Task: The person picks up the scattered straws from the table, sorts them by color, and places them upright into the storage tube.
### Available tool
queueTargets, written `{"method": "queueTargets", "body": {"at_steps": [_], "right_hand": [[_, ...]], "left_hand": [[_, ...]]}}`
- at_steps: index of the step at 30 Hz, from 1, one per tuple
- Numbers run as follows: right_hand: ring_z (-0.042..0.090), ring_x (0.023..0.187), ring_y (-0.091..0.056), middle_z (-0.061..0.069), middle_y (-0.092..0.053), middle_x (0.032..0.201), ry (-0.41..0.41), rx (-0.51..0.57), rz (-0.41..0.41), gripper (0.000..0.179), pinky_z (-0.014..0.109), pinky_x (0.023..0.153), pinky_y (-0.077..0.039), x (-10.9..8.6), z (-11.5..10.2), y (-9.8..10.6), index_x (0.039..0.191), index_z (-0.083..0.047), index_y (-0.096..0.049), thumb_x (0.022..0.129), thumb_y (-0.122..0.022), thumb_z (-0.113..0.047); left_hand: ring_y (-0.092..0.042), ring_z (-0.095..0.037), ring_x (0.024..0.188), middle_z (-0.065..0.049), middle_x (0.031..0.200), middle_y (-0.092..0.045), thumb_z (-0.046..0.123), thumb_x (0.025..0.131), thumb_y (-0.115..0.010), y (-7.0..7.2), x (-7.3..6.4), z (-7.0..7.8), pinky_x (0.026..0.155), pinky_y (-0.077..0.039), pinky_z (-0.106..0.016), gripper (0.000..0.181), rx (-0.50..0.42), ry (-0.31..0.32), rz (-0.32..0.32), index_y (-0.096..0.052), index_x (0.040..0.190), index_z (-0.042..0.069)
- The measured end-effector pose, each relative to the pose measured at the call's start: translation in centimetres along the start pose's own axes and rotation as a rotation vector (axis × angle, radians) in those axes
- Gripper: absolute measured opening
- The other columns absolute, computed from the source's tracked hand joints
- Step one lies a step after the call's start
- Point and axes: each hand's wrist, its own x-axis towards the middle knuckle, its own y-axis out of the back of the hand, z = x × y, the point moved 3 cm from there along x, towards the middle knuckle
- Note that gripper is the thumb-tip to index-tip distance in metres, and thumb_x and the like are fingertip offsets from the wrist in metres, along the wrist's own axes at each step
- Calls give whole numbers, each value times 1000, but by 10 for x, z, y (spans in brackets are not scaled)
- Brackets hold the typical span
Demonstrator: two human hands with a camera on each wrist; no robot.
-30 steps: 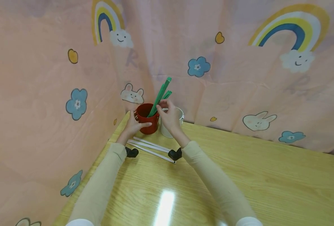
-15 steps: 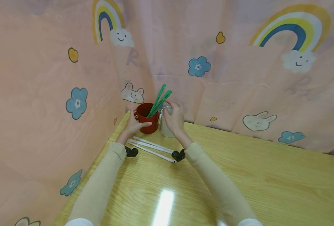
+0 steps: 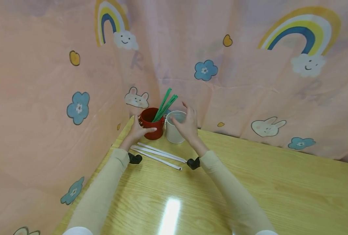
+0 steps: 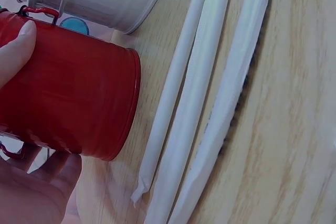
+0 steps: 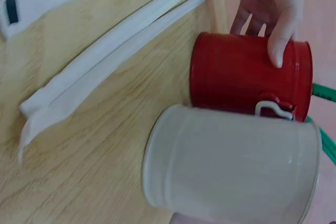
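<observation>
A red bucket stands upright in the table's far left corner. Several slim green sticks with dark print lean in it and poke out over the rim. My left hand holds this bucket at its left side, thumb across the front, fingers at the side. Close to its right is a white bucket, upright, nothing seen poking out. Over the white bucket's right side hovers my right hand, fingers and thumb spread, nothing between them. In the right wrist view only a sliver of that hand shows below the white bucket.
Three white paper-wrapped sticks, like wrapped straws, lie side by side in front of the buckets. Pink printed cloth hangs behind and left of the wooden table. Each wrist wears a black camera mount.
My right hand has let go of a green stick, which now leans with the others in the red bucket, and has drawn away rightward past the white bucket. My left hand keeps its hold.
</observation>
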Motion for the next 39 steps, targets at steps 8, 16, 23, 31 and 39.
{"method": "queueTargets", "body": {"at_steps": [8, 16, 23, 31, 39], "right_hand": [[29, 138, -31, 12, -36, 150, -79, 35, -122, 94, 51, 113, -29, -7, 23, 2, 148, -6, -28, 74, -81, -32], [33, 138, -33, 16, -29, 153, -158, 112, -214, 108, 51, 112, -32, -10, 42, 0, 152, -9, -19, 70, -86, -28], [35, 135, -37, 21, -31, 150, -217, 233, -265, 112, 50, 112, -34, -13, 59, -2, 153, -6, -14, 69, -87, -17], [35, 136, -35, 22, -33, 150, -242, 288, -308, 108, 53, 112, -32, -14, 65, -8, 152, -1, -13, 70, -85, -10], [38, 130, -39, 24, -41, 140, -240, 416, -370, 93, 53, 113, -29, -5, 59, -3, 145, 2, -25, 70, -81, 1]], "left_hand": [[-32, -39, 136, -15, 152, -30, 8, 82, -74, -1, -1, -2, 109, -35, -55, 92, 11, 16, 14, -14, 152, 15], [-20, -33, 146, -12, 160, -20, 20, 81, -77, -2, -5, 8, 116, -27, -52, 103, 144, 37, 94, -6, 155, 13], [-27, -36, 143, -13, 160, -19, 28, 83, -75, 2, -21, 14, 113, -33, -49, 100, 179, 102, 81, -8, 155, 11], [-36, -40, 137, -16, 154, -34, 34, 89, -67, 19, -43, 23, 106, -41, -51, 83, 202, 145, 51, -20, 153, 9], [-58, -37, 116, -21, 134, -56, 25, 92, -64, 23, -61, 33, 92, -52, -45, 56, 272, 25, -116, -47, 141, 4]]}}
